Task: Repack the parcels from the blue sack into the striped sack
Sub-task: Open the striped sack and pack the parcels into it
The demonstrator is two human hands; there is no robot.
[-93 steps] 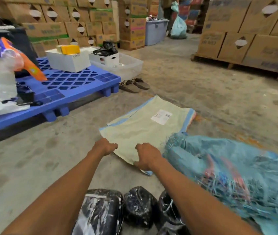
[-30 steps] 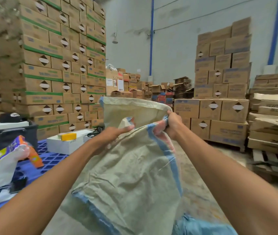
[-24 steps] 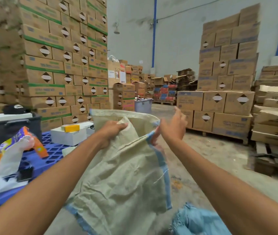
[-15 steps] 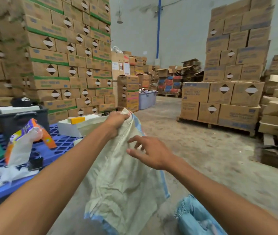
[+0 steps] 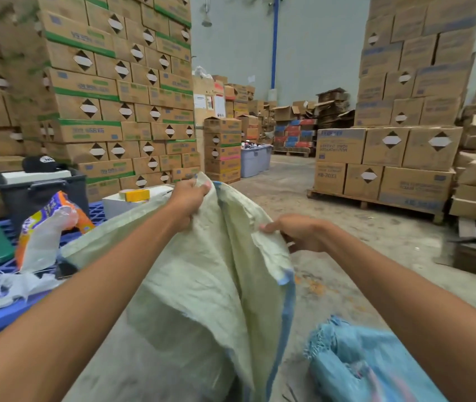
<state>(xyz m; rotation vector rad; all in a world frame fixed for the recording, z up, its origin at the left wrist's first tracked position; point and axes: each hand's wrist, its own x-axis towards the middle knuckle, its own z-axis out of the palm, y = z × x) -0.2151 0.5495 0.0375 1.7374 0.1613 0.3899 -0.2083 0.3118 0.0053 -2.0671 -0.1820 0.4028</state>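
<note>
The striped sack (image 5: 210,285) is gripped at its mouth by the left hand (image 5: 187,201) and the right hand (image 5: 297,233); spreading it open for loading seems called for next.

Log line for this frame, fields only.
stage: opening striped sack | left hand: grips rim | right hand: pinches opposite edge | blue sack: on floor

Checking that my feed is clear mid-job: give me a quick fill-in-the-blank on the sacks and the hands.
1. The left hand grips the striped sack ___ up than the right hand does.
2. The blue sack lies on the ___.
3. The stripe along the striped sack's edge is ___.
Missing words: higher; floor; blue.
</note>
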